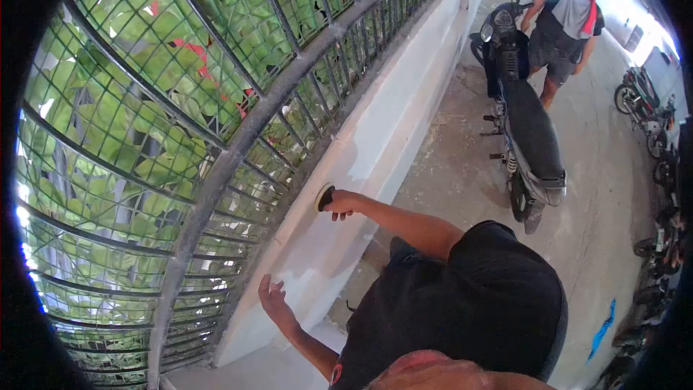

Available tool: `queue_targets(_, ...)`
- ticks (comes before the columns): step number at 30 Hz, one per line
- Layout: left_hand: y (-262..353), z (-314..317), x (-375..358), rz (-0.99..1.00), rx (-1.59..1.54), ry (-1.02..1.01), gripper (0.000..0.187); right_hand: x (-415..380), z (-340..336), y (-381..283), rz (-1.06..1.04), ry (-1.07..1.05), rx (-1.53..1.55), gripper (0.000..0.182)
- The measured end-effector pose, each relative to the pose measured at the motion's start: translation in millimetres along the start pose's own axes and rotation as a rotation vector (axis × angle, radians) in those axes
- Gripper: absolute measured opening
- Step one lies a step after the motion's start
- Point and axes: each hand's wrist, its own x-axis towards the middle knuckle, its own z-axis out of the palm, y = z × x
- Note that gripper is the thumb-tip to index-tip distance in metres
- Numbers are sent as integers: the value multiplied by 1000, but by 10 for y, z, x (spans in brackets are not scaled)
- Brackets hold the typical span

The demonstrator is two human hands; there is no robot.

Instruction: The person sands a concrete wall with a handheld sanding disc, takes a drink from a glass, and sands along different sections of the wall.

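Note:
My right hand (339, 204) is stretched out to a low white wall (404, 101) and grips a small round pad (323, 197), which it presses flat against the wall face. My left hand (273, 296) hovers lower down, close to the same wall, with its fingers spread and nothing in it. My black shirt (469, 303) fills the bottom of the view.
A metal mesh fence (216, 166) with green leaves behind it tops the wall. A black motorcycle (523, 123) is parked on the concrete floor to the right. Behind it stands another person (567, 22). More motorcycles (650, 115) line the far right edge.

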Motion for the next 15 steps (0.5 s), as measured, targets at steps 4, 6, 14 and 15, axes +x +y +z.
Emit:
queue_targets(4,41,32,-54,-9,16,16,44,20,352,23,13,-26,36,28)
queue_targets(6,109,53,-72,-6,27,16,44,-8,347,14,2,-24,39,28)
queue_targets(14,65,-51,-70,5,21,35,45,63,-146,80,17,12,82,25)
queue_targets(15,40,-51,-66,1,18,37,46,96,-49,85,15,11,84,25)
